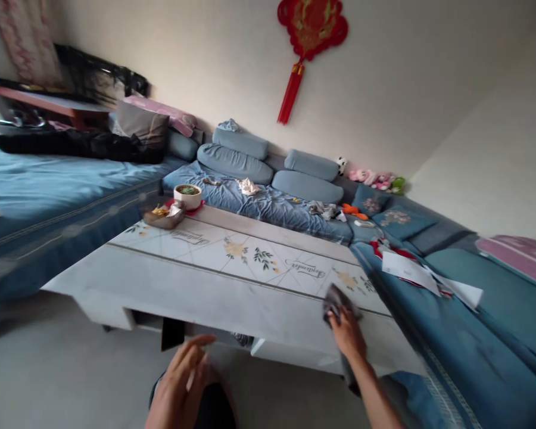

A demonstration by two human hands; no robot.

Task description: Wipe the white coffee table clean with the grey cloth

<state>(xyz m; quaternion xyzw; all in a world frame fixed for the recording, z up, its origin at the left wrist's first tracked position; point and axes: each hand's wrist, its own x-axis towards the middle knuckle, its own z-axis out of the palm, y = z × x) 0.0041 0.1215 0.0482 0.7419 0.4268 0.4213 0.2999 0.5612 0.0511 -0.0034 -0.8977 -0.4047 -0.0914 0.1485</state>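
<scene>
The grey cloth (pixel 337 304) is bunched in your right hand (pixel 348 335), and it sits against the near right edge of the desk (pixel 214 280). Your fingers are clenched around it, and a strip of the cloth hangs down past your wrist. As far as this moment shows, the work in hand is the cloth on that edge. Your left hand (pixel 183 375) is released, its fingers spread and loose. It holds nothing and hangs in front of the desk, above the floor (pixel 295 393).

The desk top is pale, printed with flowers and script. At its far left end stand a white bowl (pixel 187 195) of something green and a small tray (pixel 163 218) of scraps. A black object (pixel 173 333) sits at the desk's near side, low down.

To your right lies a blue bed (pixel 482 345) with white papers (pixel 408 268) on it. Beyond the desk runs a blue sofa (pixel 259 208) with grey-blue cushions (pixel 234 164), a crumpled white cloth (pixel 248 186) and an orange toy (pixel 352 211). Another blue bed (pixel 49 179) lies to your left, and a red knot ornament (pixel 310 30) hangs on the far wall.
</scene>
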